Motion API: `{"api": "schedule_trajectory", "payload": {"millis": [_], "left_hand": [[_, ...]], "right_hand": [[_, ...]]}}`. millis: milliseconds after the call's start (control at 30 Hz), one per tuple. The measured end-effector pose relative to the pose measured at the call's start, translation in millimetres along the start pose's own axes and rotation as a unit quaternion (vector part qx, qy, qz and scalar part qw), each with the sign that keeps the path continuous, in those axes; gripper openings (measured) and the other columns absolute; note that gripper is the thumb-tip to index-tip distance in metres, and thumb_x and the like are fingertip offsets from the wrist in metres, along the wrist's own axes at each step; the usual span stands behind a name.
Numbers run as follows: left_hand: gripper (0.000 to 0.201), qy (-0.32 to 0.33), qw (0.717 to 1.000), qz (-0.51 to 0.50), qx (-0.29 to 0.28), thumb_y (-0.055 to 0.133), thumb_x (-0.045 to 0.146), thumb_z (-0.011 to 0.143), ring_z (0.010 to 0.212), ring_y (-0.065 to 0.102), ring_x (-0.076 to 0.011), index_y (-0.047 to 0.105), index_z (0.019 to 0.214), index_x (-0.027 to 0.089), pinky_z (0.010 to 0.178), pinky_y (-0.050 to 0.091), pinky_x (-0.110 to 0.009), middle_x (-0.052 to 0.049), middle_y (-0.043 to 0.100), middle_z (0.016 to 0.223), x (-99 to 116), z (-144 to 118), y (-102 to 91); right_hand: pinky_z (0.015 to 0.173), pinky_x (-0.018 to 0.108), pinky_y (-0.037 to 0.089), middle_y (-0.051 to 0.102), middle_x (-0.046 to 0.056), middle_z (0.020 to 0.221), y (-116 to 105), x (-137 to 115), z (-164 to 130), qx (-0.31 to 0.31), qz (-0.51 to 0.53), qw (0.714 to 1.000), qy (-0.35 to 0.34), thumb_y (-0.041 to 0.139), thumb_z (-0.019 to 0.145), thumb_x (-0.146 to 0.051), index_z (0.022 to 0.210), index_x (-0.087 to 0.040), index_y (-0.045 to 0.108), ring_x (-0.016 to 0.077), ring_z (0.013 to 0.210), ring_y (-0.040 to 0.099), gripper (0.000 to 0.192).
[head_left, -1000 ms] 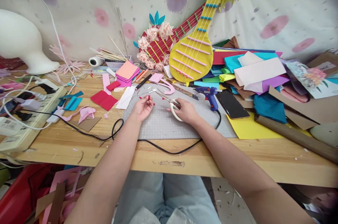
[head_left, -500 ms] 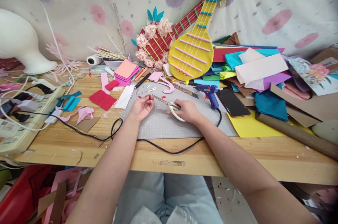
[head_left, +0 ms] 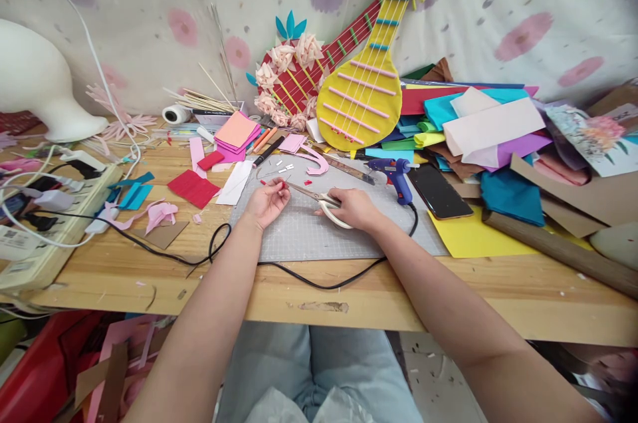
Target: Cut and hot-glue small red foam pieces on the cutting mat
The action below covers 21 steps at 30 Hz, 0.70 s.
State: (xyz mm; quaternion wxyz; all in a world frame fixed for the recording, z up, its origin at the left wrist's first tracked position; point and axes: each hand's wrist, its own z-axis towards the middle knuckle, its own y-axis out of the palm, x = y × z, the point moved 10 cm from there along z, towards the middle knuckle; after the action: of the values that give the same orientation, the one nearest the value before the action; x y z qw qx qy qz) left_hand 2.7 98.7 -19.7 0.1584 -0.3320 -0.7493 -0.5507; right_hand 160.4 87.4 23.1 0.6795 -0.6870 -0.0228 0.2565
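Observation:
My left hand pinches a small, thin red piece, mostly hidden by the fingers. In my right hand is a pair of scissors with cream handles. Their blades point left, with the tips at the left fingertips by the red piece. Both hands are over a grey cutting mat. Just beyond them lie a pink hooked cut-out and a red scrap. A blue glue gun rests on the mat's right side.
A yellow paper lute leans at the back before a red flowered one. A phone and paper stacks lie right. A power strip stands left; a black cord crosses the front.
The scissors stay at the left fingertips with little movement. Near the pink cut-out, the red scraps look slightly different. The view has shifted slightly.

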Motion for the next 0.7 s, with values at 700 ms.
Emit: {"api": "schedule_trajectory", "payload": {"millis": [700], "left_hand": [[0.017,-0.016,1.0,0.001,-0.013,0.046,0.0,0.074,0.056,0.05,-0.0036,0.053,0.067,0.014,0.051,0.045,-0.012,-0.002,0.052,0.067,-2.8,-1.9,3.6]], "right_hand": [[0.054,0.025,0.024,0.062,0.003,0.071,-4.1,4.6,0.9,0.022,-0.018,0.999,-0.017,0.043,0.071,-0.069,0.074,-0.022,0.056,0.0151,0.062,0.051,0.049]]}}
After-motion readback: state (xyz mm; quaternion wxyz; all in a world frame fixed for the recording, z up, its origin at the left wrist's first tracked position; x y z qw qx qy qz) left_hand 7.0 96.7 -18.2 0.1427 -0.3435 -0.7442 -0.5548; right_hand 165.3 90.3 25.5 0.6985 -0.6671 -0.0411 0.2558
